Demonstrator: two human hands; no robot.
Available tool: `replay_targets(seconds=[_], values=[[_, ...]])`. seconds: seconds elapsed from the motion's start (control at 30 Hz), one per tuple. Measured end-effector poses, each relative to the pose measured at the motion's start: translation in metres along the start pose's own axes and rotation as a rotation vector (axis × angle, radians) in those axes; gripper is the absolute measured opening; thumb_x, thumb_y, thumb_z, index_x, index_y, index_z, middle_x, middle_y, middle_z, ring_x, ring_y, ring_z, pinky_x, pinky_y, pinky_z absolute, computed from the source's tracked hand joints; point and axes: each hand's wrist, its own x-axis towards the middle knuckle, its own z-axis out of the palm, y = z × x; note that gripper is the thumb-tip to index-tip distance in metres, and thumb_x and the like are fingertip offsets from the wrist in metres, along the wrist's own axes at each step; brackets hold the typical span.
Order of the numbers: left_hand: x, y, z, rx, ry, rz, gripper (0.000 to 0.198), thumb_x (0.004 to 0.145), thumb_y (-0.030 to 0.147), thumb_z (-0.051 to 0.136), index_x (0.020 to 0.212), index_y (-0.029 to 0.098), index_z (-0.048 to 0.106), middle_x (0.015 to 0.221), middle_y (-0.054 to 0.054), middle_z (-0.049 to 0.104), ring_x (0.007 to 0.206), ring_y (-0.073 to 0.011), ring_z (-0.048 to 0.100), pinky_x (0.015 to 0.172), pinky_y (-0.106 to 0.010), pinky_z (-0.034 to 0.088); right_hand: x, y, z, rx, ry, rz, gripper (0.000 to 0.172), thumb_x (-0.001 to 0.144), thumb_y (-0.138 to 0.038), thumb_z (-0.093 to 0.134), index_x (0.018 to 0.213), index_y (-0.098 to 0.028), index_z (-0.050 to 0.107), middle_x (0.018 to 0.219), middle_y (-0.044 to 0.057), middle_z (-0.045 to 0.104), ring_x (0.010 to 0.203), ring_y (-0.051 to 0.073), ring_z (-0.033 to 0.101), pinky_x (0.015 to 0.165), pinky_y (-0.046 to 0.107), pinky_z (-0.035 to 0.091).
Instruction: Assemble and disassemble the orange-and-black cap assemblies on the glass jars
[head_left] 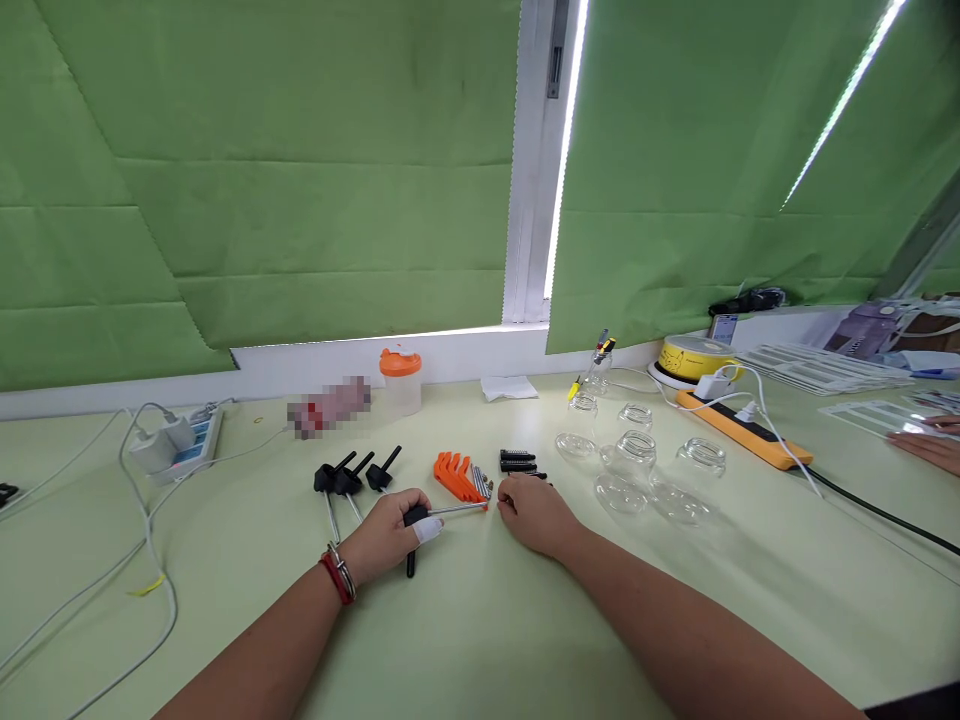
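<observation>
My left hand (390, 535) is closed round a black T-handle driver (412, 545) whose metal shaft (457, 510) points right toward an orange hex-key holder (456, 476). A white bandage wraps one finger. My right hand (532, 512) rests on the table with fingers curled at the shaft's tip, just below some black bits (517, 461); what it pinches, if anything, is hidden. Three more black T-handle drivers (352, 478) lie left of the holder.
Several clear glass jars (634, 465) stand to the right. An orange power strip (742, 428), a yellow spool (694, 357), an orange-lidded cup (400, 380) and a white power strip with cables (176, 445) lie around. Another person's hand (930, 445) rests at the far right.
</observation>
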Motion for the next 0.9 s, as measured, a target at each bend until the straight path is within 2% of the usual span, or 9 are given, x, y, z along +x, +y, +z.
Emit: replay_targets(seconds=[0.1,0.2,0.3,0.37,0.47,0.63,0.9], values=[[0.0,-0.001,-0.001,0.001,-0.009,0.001,0.03,0.072,0.046,0.056,0.08,0.017,0.053,0.063,0.005,0.039,0.056,-0.0101,0.033,0.05,-0.021,0.029,-0.004,-0.001,-0.002,0.244,-0.021,0.035,0.011,0.078,-0.018,0.048,0.072,-0.017,0.058,0.071,0.001,0.058,0.065,0.012,0.049,0.056,0.022,0.032],[0.0,-0.002,-0.001,0.007,-0.007,0.022,0.03,0.073,0.046,0.056,0.079,0.017,0.051,0.064,0.005,0.039,0.057,-0.0102,0.034,0.051,-0.021,0.029,-0.006,-0.005,-0.002,0.68,-0.05,0.149,0.013,0.078,-0.027,0.049,0.074,-0.016,0.056,0.064,-0.001,0.054,0.054,0.008,0.043,0.05,0.02,0.03],[0.0,-0.001,-0.002,-0.013,-0.017,0.029,0.03,0.075,0.047,0.053,0.079,0.018,0.05,0.064,0.005,0.039,0.058,-0.0103,0.034,0.052,-0.021,0.03,-0.007,-0.008,0.0,1.051,-0.087,0.304,0.016,0.075,-0.032,0.054,0.076,-0.017,0.052,0.062,-0.003,0.053,0.045,0.005,0.035,0.042,0.019,0.023],[-0.001,0.0,-0.002,-0.039,-0.037,0.009,0.03,0.076,0.048,0.052,0.08,0.018,0.049,0.064,0.005,0.039,0.057,-0.01,0.034,0.051,-0.021,0.03,-0.007,-0.007,0.001,1.205,-0.133,0.37,0.018,0.072,-0.033,0.057,0.075,-0.017,0.051,0.063,-0.002,0.055,0.041,0.004,0.032,0.039,0.019,0.017],[-0.002,0.002,-0.002,-0.071,-0.061,-0.027,0.03,0.076,0.048,0.051,0.081,0.019,0.048,0.063,0.006,0.038,0.054,-0.0094,0.033,0.05,-0.021,0.029,-0.006,-0.002,0.0,1.317,-0.179,0.415,0.018,0.068,-0.03,0.061,0.073,-0.017,0.051,0.067,0.0,0.06,0.04,0.003,0.034,0.037,0.018,0.015],[-0.004,0.004,0.0,-0.117,-0.104,-0.044,0.029,0.078,0.047,0.051,0.082,0.019,0.048,0.061,0.006,0.036,0.053,-0.0089,0.031,0.049,-0.02,0.027,-0.003,0.004,-0.003,1.395,-0.186,0.44,0.016,0.063,-0.023,0.063,0.069,-0.016,0.051,0.069,0.003,0.065,0.04,0.003,0.039,0.036,0.018,0.018],[-0.002,0.004,0.001,-0.104,-0.101,-0.023,0.029,0.077,0.047,0.052,0.081,0.018,0.05,0.063,0.005,0.037,0.056,-0.0095,0.032,0.051,-0.021,0.029,-0.003,0.001,-0.003,1.397,-0.21,0.439,0.016,0.064,-0.016,0.063,0.077,-0.014,0.056,0.07,0.005,0.066,0.04,0.003,0.041,0.035,0.017,0.023]])
